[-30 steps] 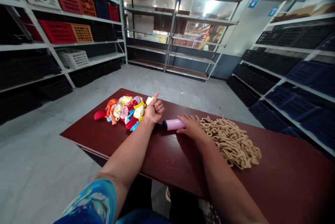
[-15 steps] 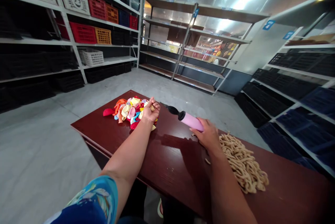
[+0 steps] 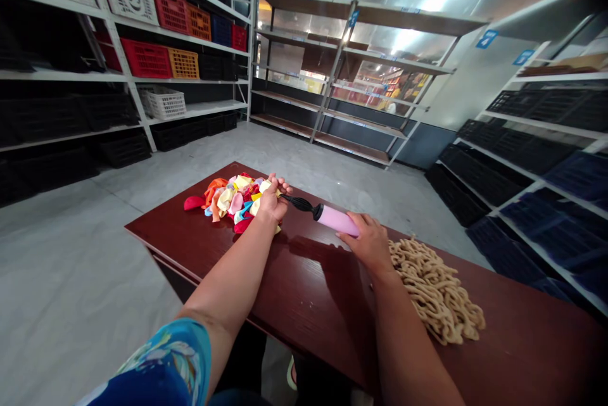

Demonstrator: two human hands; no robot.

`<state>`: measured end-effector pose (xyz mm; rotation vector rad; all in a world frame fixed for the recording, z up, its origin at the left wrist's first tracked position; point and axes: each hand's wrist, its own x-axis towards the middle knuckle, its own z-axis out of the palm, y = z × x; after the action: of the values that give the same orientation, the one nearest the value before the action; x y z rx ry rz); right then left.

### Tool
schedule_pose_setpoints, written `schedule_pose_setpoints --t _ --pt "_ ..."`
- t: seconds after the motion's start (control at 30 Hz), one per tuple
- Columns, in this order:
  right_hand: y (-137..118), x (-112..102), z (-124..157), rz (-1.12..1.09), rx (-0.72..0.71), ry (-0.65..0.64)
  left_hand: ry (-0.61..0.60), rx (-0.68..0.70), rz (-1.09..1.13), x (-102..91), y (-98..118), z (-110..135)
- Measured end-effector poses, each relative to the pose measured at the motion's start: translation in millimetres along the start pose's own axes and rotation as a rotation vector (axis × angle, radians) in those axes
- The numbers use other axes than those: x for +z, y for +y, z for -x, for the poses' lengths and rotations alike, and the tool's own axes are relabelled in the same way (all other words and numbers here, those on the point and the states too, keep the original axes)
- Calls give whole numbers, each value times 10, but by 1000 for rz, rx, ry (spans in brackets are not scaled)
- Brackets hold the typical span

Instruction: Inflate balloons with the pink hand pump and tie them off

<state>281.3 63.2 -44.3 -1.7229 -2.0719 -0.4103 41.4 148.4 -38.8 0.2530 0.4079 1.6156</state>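
We saw both hands over the bench (image 3: pixel 294 304), working with a hand pump (image 3: pixel 338 221). The right hand (image 3: pixel 369 238) was closed around the far end of its pink barrel, thumb along the near side. The pump was held just above the dark red top, tilted slightly, with its shadow falling on the wood below. Its black nozzle (image 3: pixel 301 203) pointed toward the left hand and met the fingers there.

We recorded the left hand (image 3: pixel 275 200) as closed, palm turned upward, fingers curled on a pale yellow balloon (image 3: pixel 265 186). The fingers hid the balloon's neck, so we could not tell whether the nozzle tip was inside it.

Just beside and behind the left hand lay a heap of limp balloons (image 3: pixel 236 203) in red, orange, pink, yellow and blue. A red one (image 3: pixel 193 203) stuck out at the heap's left edge. On the right of the bench, near the right wrist, we noted a loose pile of tan rope (image 3: pixel 439 292).

Beyond, on the left shelving (image 3: pixel 204 108), we noted red, yellow and white crates.
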Motion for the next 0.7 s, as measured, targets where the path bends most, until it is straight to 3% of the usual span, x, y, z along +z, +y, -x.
schedule_pose_setpoints --t 0.23,0.37,0.47,0.6,0.7 --pt "-53 27 -12 -91 -4 16 -45 234 -147 49 -177 68" --pt "-116 73 -5 -118 6 -3 -43 269 -140 102 -223 117" --pt "-129 100 -3 -124 8 -23 -43 206 -90 122 -215 126" --pt "-95 112 -4 -137 -3 -6 -73 -16 28 100 -155 136" --pt "-79 113 -3 -137 -23 15 -99 -108 74 70 -111 159"
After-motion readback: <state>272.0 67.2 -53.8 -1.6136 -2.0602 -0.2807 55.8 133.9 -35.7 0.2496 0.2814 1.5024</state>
